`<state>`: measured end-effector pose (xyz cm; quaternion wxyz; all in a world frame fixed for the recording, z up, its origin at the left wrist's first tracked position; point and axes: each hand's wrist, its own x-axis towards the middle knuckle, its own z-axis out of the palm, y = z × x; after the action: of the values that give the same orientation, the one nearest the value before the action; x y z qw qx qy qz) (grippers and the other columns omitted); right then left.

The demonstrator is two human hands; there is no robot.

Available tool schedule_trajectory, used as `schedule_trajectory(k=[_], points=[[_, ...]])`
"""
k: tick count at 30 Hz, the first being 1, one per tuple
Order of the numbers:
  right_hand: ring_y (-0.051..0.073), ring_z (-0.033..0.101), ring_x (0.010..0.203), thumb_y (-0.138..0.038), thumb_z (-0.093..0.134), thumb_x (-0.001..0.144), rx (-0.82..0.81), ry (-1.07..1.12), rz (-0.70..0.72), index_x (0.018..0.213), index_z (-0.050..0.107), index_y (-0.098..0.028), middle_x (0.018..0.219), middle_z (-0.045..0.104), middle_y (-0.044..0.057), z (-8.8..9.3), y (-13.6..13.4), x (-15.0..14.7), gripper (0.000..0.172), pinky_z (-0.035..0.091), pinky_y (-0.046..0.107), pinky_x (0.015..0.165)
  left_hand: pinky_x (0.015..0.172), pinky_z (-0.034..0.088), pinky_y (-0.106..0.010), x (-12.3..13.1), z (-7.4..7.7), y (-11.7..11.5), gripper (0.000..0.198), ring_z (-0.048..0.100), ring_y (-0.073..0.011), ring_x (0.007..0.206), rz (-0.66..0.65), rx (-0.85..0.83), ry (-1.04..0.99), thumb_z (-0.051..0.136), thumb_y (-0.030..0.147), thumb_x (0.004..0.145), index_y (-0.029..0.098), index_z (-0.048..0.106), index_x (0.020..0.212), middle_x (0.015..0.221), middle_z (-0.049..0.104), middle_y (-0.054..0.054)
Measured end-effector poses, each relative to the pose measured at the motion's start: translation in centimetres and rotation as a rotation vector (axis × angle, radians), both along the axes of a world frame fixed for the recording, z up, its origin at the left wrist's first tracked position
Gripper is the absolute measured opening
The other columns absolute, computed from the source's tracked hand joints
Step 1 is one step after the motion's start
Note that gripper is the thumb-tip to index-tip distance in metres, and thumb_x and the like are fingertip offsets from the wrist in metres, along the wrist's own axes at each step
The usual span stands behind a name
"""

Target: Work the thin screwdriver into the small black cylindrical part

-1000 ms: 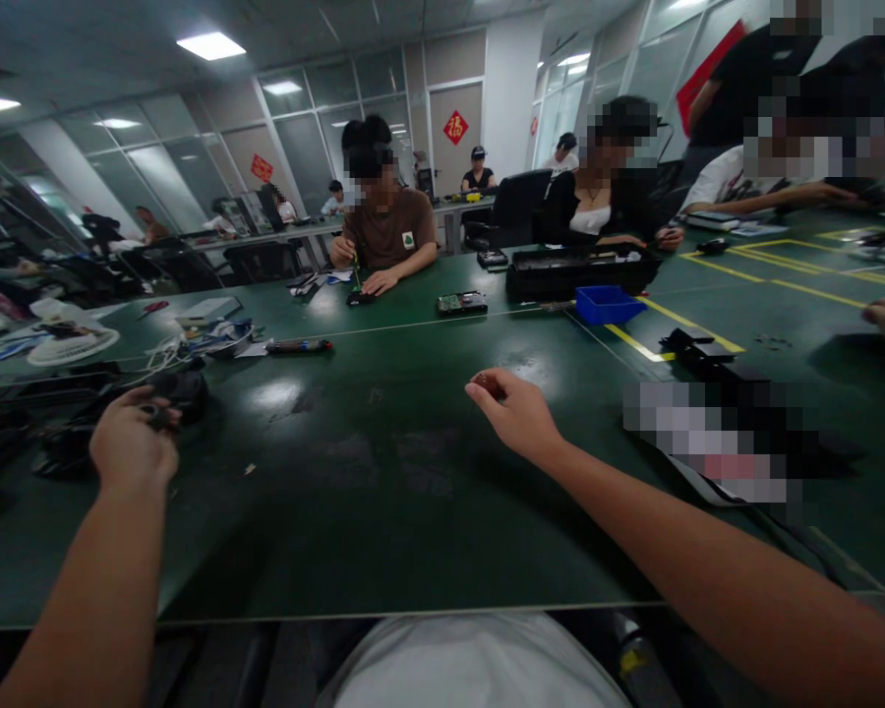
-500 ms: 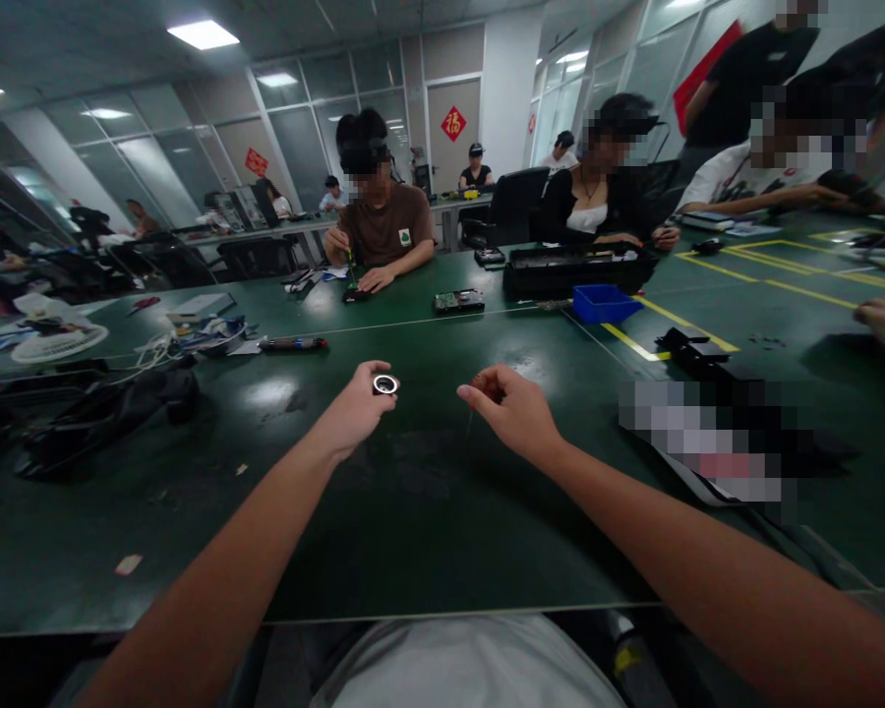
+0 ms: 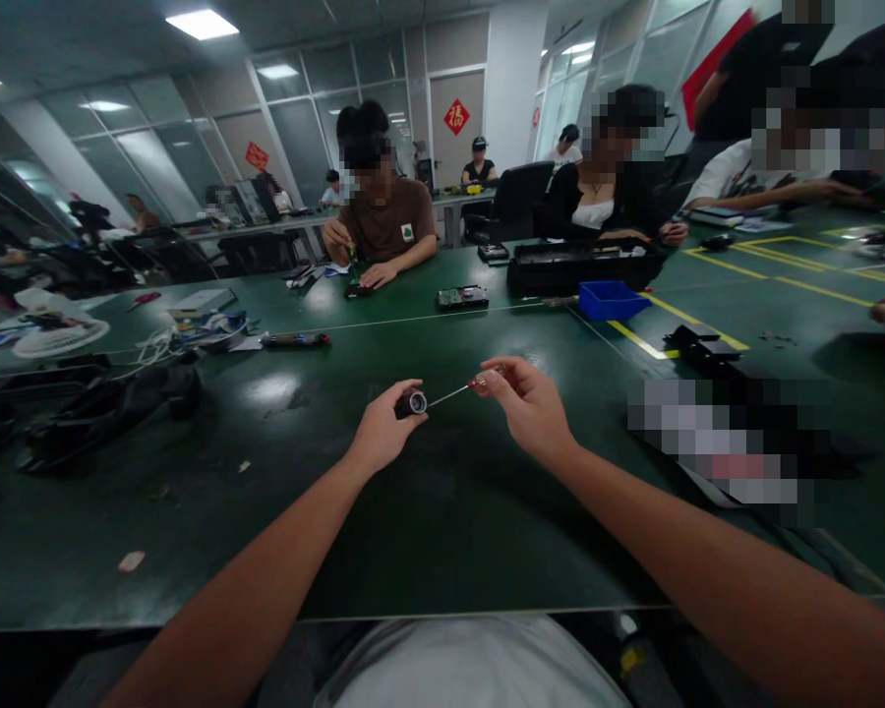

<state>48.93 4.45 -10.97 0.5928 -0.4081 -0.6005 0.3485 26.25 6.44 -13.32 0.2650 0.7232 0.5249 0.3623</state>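
Note:
A small dark cylindrical part [image 3: 411,403] with a pale ring at its end is gripped between the thumb and fingers of my left hand [image 3: 384,431]. My right hand [image 3: 529,405] pinches the red handle of a thin screwdriver [image 3: 453,395]. The screwdriver's shaft slants down to the left, and its tip is at or just beside the ringed end of the part; whether they touch is too small to tell. Both hands are above the green table [image 3: 413,531].
A blue bin [image 3: 612,301], a long black housing [image 3: 586,265] and a circuit board [image 3: 462,297] lie beyond my hands. A pen-like tool [image 3: 295,340] and black bags [image 3: 118,408] are at left. Black parts [image 3: 700,344] lie at right. People sit across the table.
My left hand has moved right and slightly down, turning the part's ringed end toward the right. The screwdriver in my right hand has swung from pointing down to pointing left at the part.

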Motion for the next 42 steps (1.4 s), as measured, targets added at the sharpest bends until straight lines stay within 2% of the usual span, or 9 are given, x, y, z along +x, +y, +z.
schedule_trajectory(k=[3,12,15,18,21,29,36,39,42], points=[[0.021,0.071,0.083,-0.045,0.063,0.087,-0.004,-0.012,0.0,0.102,0.063,-0.021,0.09,0.075,0.006,0.0,0.0,-0.1,0.028,0.056,0.041,0.08,0.105,0.044,-0.044,0.0,0.0,0.1,0.04,0.061,-0.0246,0.112,0.014,-0.009,-0.006,0.073,0.019,0.08,0.024,0.066,0.118,0.12,0.067,-0.006],[0.022,0.071,0.087,-0.041,0.062,0.089,0.018,-0.185,-0.041,0.102,0.064,-0.021,0.094,0.075,0.007,-0.3,0.0,0.2,0.023,0.055,0.038,0.079,0.112,0.04,-0.042,0.7,0.7,-0.8,0.04,0.058,-0.0232,0.121,-0.099,0.048,0.023,0.071,0.019,0.082,0.027,0.066,0.122,0.126,0.066,-0.003],[0.02,0.068,0.078,-0.044,0.064,0.088,0.063,-0.328,-0.129,0.09,0.067,-0.022,0.085,0.074,0.004,0.0,-0.3,0.4,0.022,0.052,0.034,0.07,0.111,0.041,-0.043,0.6,0.5,-0.7,0.041,0.058,-0.0237,0.121,-0.086,0.047,0.023,0.071,0.02,0.083,0.027,0.066,0.123,0.126,0.065,-0.004],[0.017,0.06,0.061,-0.051,0.068,0.085,0.09,-0.441,-0.192,0.073,0.064,-0.022,0.068,0.067,0.001,0.3,-0.7,0.5,0.031,0.044,0.03,0.057,0.112,0.04,-0.042,0.6,0.4,-0.7,0.041,0.058,-0.0236,0.121,-0.087,0.051,0.021,0.071,0.02,0.083,0.026,0.066,0.123,0.126,0.065,-0.004],[0.015,0.055,0.055,-0.052,0.069,0.084,0.125,-0.468,-0.205,0.069,0.062,-0.022,0.063,0.063,0.0,0.4,-0.9,0.5,0.034,0.041,0.029,0.053,0.112,0.04,-0.042,0.6,0.4,-0.7,0.041,0.058,-0.0232,0.121,-0.096,0.061,0.025,0.072,0.02,0.083,0.027,0.066,0.123,0.126,0.065,-0.004],[0.02,0.069,0.08,-0.028,0.058,0.091,0.249,-0.434,-0.032,0.099,0.063,-0.022,0.089,0.073,0.004,0.4,-1.0,0.3,0.012,0.052,0.033,0.074,0.109,0.041,-0.042,0.5,-0.1,-0.4,0.041,0.059,-0.0222,0.117,-0.127,0.096,0.026,0.073,0.02,0.082,0.027,0.066,0.122,0.123,0.066,-0.004],[0.014,0.057,0.058,-0.038,0.048,0.098,0.131,-0.474,-0.068,0.093,0.067,-0.022,0.071,0.065,0.0,0.4,-1.0,0.2,0.025,0.039,0.029,0.055,0.109,0.042,-0.043,0.6,0.0,-0.5,0.042,0.058,-0.0225,0.119,-0.133,0.084,0.036,0.072,0.019,0.082,0.028,0.066,0.123,0.124,0.066,-0.004],[0.015,0.059,0.063,-0.035,0.052,0.095,0.077,-0.332,-0.083,0.103,0.064,-0.021,0.077,0.066,0.001,0.1,-0.9,0.0,0.02,0.042,0.029,0.058,0.109,0.042,-0.043,0.7,0.1,-0.6,0.042,0.059,-0.0224,0.118,-0.131,0.094,0.032,0.072,0.02,0.083,0.028,0.065,0.123,0.124,0.066,-0.003],[0.017,0.061,0.069,-0.037,0.059,0.09,-0.007,-0.121,-0.047,0.098,0.063,-0.02,0.079,0.067,0.002,-0.3,-0.5,-0.3,0.019,0.047,0.031,0.064,0.109,0.042,-0.042,0.7,0.2,-0.5,0.041,0.059,-0.0223,0.117,-0.112,0.105,0.023,0.071,0.02,0.084,0.027,0.065,0.124,0.123,0.066,-0.004]])
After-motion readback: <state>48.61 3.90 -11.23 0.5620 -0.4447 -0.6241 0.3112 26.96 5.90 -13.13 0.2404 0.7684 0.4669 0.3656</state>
